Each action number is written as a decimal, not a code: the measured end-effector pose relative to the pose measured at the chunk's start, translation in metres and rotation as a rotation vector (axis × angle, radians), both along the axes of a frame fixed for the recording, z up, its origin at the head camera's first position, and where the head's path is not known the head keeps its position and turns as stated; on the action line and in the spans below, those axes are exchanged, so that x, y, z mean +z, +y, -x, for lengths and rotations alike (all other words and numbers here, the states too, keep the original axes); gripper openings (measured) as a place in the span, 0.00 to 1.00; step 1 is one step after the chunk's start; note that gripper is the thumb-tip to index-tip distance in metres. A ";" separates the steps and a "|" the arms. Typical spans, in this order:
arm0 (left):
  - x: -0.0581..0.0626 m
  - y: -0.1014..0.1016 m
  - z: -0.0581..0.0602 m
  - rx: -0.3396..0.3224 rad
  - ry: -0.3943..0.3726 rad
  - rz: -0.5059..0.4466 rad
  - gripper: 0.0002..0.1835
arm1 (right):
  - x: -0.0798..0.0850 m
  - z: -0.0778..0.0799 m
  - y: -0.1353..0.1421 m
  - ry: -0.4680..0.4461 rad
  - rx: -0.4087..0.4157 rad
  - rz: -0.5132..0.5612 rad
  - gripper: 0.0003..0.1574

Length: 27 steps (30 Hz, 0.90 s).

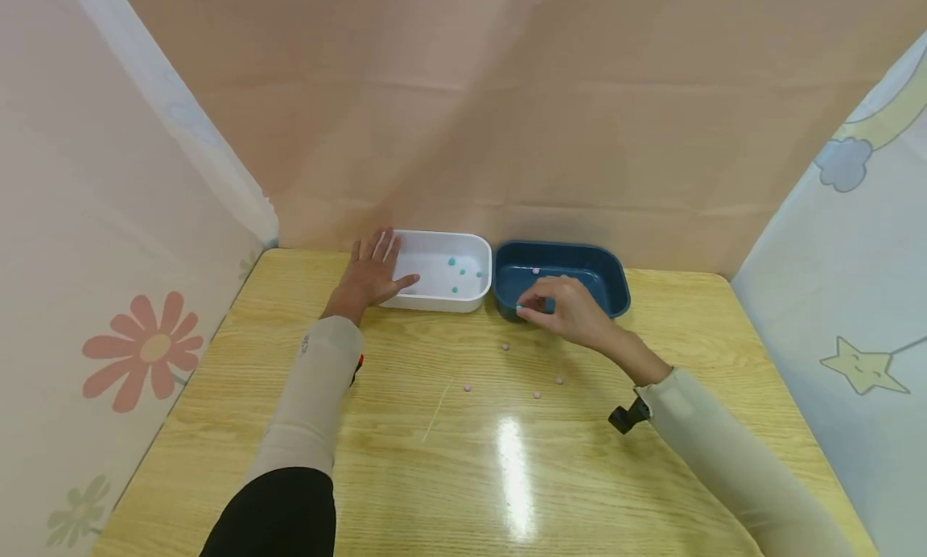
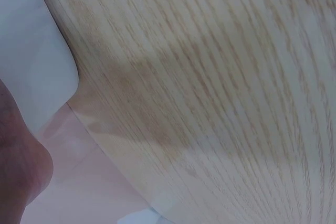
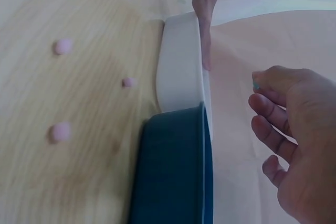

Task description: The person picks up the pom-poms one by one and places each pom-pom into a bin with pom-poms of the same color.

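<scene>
My left hand [image 1: 369, 278] lies with spread, straight fingers over the left end of a white plastic tub [image 1: 434, 304]. Several small teal balls [image 1: 455, 290] sit on that tub's floor. Above the near side of a dark blue tub [image 1: 620, 287], my right hand [image 1: 570, 311] pinches one small teal ball [image 3: 255, 85] between thumb and index finger. Its other fingers are loosely curled in the right wrist view. A single pink ball [image 1: 535, 271] is visible inside the blue tub; my right hand hides part of its floor.
Several pink balls [image 1: 537, 394] lie scattered on the wooden table [image 1: 405, 460] in front of the tubs. The two tubs stand side by side against a peach backdrop [image 1: 507, 138]. Printed panels [image 1: 155, 348] rise at the left and right sides.
</scene>
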<state>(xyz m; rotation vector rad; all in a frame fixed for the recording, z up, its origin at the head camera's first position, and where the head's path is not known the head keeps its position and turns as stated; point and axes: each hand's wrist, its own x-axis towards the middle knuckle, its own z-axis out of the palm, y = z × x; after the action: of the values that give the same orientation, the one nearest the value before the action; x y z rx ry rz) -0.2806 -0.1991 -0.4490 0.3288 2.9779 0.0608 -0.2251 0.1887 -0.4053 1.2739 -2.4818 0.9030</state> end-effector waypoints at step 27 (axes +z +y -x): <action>-0.005 -0.002 0.004 0.003 -0.014 0.001 0.53 | 0.014 0.041 -0.054 -0.058 -0.140 -0.035 0.07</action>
<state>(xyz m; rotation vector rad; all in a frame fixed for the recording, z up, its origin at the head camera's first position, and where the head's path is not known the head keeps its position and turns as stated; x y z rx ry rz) -0.2850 -0.2010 -0.4536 0.3226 2.9648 0.0613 -0.2661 0.1347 -0.3910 1.0831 -2.6047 0.8775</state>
